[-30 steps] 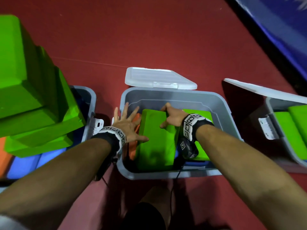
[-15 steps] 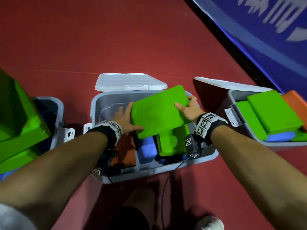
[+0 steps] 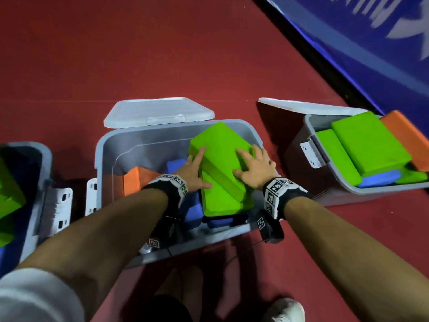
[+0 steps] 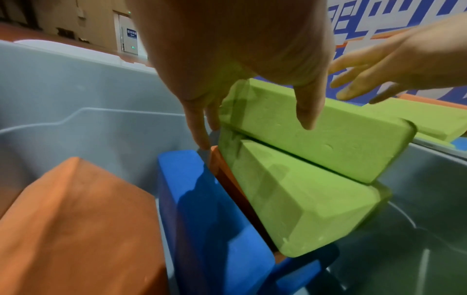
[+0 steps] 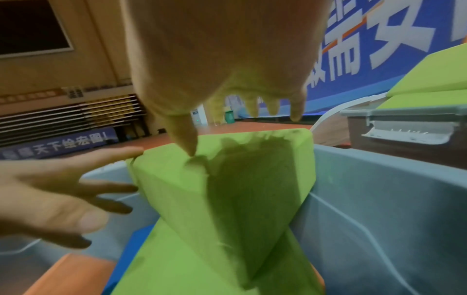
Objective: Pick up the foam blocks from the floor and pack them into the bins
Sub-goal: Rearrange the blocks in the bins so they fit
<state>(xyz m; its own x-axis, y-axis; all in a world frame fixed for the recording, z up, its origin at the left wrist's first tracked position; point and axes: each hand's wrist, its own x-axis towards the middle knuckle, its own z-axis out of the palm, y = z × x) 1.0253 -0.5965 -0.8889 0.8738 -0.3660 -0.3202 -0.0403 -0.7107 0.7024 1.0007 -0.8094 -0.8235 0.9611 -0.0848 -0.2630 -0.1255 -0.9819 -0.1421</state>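
Both hands lie on the top green block (image 3: 220, 147) in the middle bin (image 3: 104, 149): the left hand (image 3: 193, 170) rests its straight fingers along the block's left edge, the right hand (image 3: 254, 168) is spread flat on its upper face. Neither grips it. That block sits tilted by the bin's right wall, on a second green block (image 3: 220, 198). An orange block (image 3: 134, 182) and blue blocks (image 3: 176, 165) stand toward the left wall. A right bin (image 3: 325, 166) holds more blocks.

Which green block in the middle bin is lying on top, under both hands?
The tilted upper green block, lying crosswise on the lower green block, its far end propped on the middle bin wall.
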